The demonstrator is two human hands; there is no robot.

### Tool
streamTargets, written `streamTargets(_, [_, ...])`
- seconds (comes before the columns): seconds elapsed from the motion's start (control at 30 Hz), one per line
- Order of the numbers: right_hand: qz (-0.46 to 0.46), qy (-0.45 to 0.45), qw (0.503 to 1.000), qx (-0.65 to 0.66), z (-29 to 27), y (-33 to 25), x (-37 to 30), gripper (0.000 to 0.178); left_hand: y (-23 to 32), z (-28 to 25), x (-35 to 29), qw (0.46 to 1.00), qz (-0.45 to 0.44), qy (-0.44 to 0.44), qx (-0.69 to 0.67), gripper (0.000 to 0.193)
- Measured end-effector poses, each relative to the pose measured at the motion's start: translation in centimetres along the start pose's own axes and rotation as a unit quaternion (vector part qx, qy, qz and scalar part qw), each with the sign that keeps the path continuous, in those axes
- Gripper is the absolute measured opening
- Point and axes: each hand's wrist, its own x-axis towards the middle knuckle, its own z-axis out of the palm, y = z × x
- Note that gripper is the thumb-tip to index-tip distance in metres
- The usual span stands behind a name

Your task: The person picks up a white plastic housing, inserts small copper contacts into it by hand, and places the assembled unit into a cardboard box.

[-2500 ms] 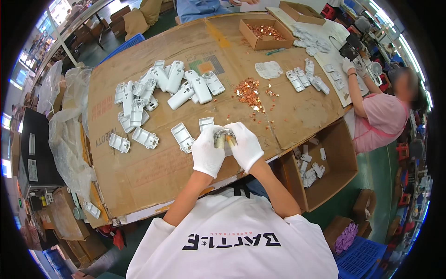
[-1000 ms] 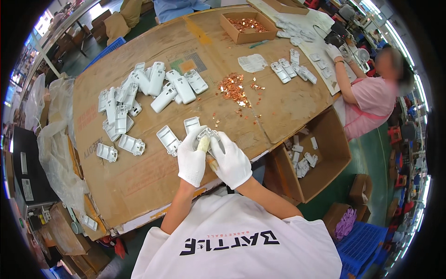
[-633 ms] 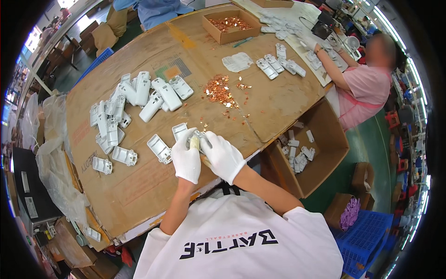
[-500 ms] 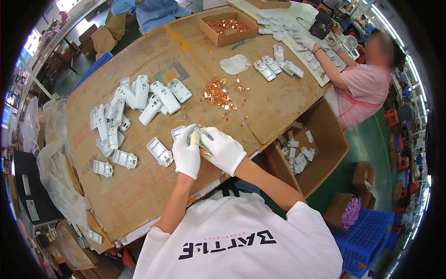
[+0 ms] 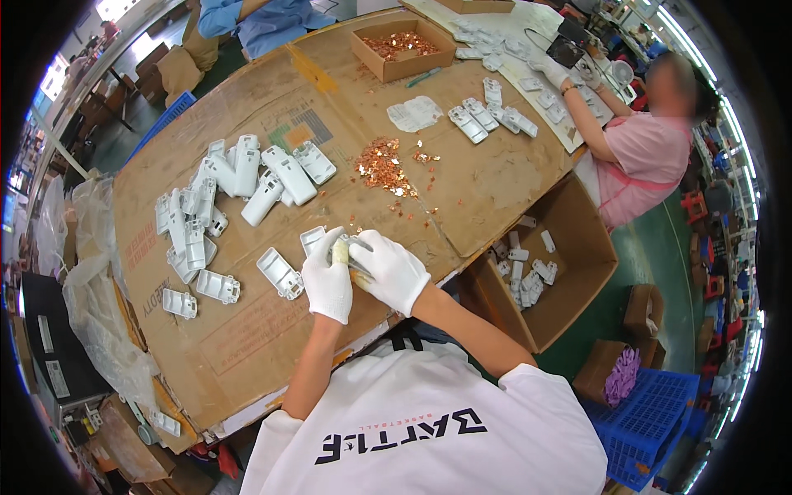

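Observation:
Both of my hands wear white knit gloves and meet at the near edge of the cardboard-covered table. My left hand, with a yellowish wrap on its thumb, and my right hand close around a pale plastic casing, mostly covered by the gloves. Just beyond my left fingers lies another white casing, partly hidden. Left of that hand an open-side-up white casing rests on the cardboard. Small copper-coloured metal pieces form a loose heap farther out.
White casings lie piled at left. A carton of copper pieces stands at the far edge. Below the table's right side, an open box contains small white parts. A co-worker in pink handles casings at right.
My hands stay together around the casing, with slight finger movement. The whole view has shifted a little. At the far edge, the blue-sleeved person's arm has moved.

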Motion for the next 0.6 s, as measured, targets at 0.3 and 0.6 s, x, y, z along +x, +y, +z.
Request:
streamTargets(0.3, [0.156,0.149,0.957,-0.195,-11.0,21.8,8.7,0.032,0.7,-3.7,2.4,0.834,0.317,-0.119,0.437,0.038])
streamTargets(0.6, [-0.367,-0.045,0.910,-0.185,-6.5,12.0,6.9,0.006,-1.4,-5.9,4.0,0.843,0.273,-0.151,0.437,0.016])
